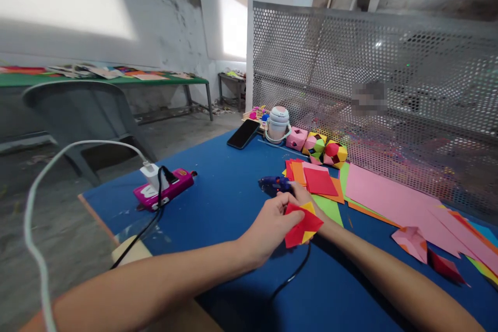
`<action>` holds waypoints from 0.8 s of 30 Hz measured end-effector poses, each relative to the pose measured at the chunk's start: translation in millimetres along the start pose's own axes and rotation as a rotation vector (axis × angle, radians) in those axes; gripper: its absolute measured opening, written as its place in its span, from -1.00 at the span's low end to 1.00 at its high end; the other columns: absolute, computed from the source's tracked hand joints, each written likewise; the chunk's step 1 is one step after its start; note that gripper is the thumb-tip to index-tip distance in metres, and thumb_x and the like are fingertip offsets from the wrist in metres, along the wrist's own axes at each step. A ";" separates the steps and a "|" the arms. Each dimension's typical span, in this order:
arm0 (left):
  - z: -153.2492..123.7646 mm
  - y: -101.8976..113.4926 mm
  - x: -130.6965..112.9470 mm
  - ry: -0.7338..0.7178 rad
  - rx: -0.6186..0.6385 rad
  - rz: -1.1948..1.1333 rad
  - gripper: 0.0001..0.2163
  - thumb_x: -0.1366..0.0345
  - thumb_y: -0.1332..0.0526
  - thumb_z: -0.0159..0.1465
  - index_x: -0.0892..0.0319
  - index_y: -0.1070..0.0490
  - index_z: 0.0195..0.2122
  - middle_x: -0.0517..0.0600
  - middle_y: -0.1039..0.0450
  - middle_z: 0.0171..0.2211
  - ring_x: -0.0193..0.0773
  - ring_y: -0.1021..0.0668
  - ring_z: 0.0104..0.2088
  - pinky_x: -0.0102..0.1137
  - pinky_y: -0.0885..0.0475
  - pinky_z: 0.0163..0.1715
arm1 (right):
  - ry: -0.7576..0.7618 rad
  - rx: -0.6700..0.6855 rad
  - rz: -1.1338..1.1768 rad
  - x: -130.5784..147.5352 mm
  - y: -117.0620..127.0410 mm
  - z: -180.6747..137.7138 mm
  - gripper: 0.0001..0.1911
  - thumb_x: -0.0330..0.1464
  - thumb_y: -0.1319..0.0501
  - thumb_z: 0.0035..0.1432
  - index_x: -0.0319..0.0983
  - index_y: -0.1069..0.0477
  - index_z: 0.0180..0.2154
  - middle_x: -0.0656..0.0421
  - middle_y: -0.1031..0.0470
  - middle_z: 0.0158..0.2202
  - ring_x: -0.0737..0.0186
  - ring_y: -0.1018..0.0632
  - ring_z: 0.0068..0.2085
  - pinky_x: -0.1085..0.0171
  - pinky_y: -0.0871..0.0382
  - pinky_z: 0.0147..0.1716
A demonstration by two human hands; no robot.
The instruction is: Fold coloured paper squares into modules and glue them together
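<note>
My left hand (268, 225) pinches a folded red and yellow paper piece (299, 229) between thumb and fingers, in the middle of the blue table. Just behind it, my right hand (301, 194) is closed at the back end of a dark blue glue gun (273, 183), whose nozzle points left. My left hand and the paper partly hide the right-hand fingers. A black cord (293, 272) runs down from under the paper across the table. Beside my right hand lies a stack of red and orange paper squares (321, 181).
A purple power strip (181, 181) with a white charger and cables sits at the left edge. Along the back stand a phone (244, 134), a white bottle (278, 124) and folded paper balls (315, 145). Pink sheets (389, 192) lie right, before a perforated metal panel (330, 57).
</note>
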State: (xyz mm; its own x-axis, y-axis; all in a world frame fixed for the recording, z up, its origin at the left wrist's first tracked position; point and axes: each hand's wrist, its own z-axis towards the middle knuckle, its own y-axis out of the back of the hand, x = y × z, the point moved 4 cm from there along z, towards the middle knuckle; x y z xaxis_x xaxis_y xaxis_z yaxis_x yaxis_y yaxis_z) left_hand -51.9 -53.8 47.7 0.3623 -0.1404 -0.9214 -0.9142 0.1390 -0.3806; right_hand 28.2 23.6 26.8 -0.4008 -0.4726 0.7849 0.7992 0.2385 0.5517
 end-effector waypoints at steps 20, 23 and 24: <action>8.5 -1.6 22.3 -0.050 -0.037 0.244 -0.88 0.28 -0.21 0.06 0.24 -0.37 -0.45 -0.12 -0.36 -0.55 -0.40 -0.38 -0.53 -0.51 -0.24 -0.50 | -0.171 -0.152 0.120 13.3 46.0 -83.6 -0.86 -0.28 -0.15 0.07 -0.24 -0.30 -0.39 0.24 -0.32 -0.49 0.35 -0.37 -0.47 0.37 -0.30 -0.50; 9.7 -1.3 23.2 -0.023 -0.029 0.241 -0.90 0.31 -0.19 0.07 0.24 -0.36 -0.48 -0.14 -0.33 -0.59 -0.42 -0.35 -0.55 -0.52 -0.21 -0.53 | -0.132 -0.150 0.110 12.7 46.2 -86.4 -0.92 -0.34 -0.13 0.08 -0.23 -0.29 -0.36 0.24 -0.32 -0.46 0.35 -0.38 -0.45 0.37 -0.29 -0.47; 9.9 -1.3 23.4 -0.012 -0.028 0.237 -0.91 0.32 -0.18 0.06 0.25 -0.36 -0.49 -0.14 -0.33 -0.60 -0.42 -0.35 -0.56 -0.53 -0.21 -0.53 | -0.115 -0.139 0.095 13.2 45.9 -86.9 -0.94 -0.36 -0.12 0.08 -0.23 -0.29 -0.37 0.24 -0.32 -0.46 0.35 -0.38 -0.44 0.37 -0.28 -0.46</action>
State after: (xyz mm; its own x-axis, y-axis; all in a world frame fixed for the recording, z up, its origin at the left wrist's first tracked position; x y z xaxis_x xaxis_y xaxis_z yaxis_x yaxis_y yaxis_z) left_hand -40.5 -47.5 25.9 0.1388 -0.0958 -0.9857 -0.9786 0.1391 -0.1513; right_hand 98.5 -45.4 37.9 -0.3626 -0.3512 0.8632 0.8869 0.1544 0.4354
